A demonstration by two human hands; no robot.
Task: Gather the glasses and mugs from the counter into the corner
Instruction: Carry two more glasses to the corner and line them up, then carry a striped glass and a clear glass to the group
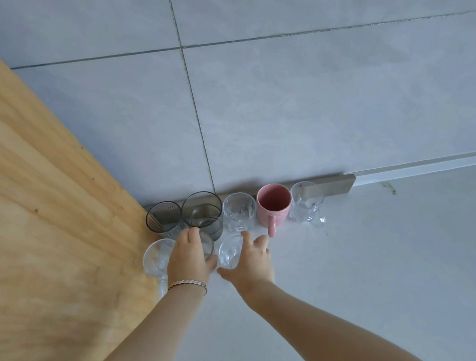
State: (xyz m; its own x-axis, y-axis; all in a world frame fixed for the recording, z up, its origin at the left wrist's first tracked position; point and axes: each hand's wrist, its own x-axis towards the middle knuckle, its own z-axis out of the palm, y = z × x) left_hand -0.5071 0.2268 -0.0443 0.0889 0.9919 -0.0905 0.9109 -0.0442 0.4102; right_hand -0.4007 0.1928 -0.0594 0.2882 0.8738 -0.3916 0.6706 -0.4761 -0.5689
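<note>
In front of me stands a wall of large pale grey tiles crossed by thin dark grout lines. On my left, a tall light-wood panel with visible grain meets the wall and forms a corner. Below lies a smooth white tabletop. Along the foot of the wall runs a short grey metal strip, and a small dark smudge marks the tabletop just to its right.

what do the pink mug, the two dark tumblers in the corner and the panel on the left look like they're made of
Pink handled mug: likely glazed ceramic; opaque, with a soft sheen.
Two smoky grey tumblers, ribbed one and smooth one: tinted glass or possibly clear plastic; you see through the walls to the wall strip behind.
Light wooden side panel: pine-like wood or veneer; visible grain lines and small knots, matte finish.
</note>
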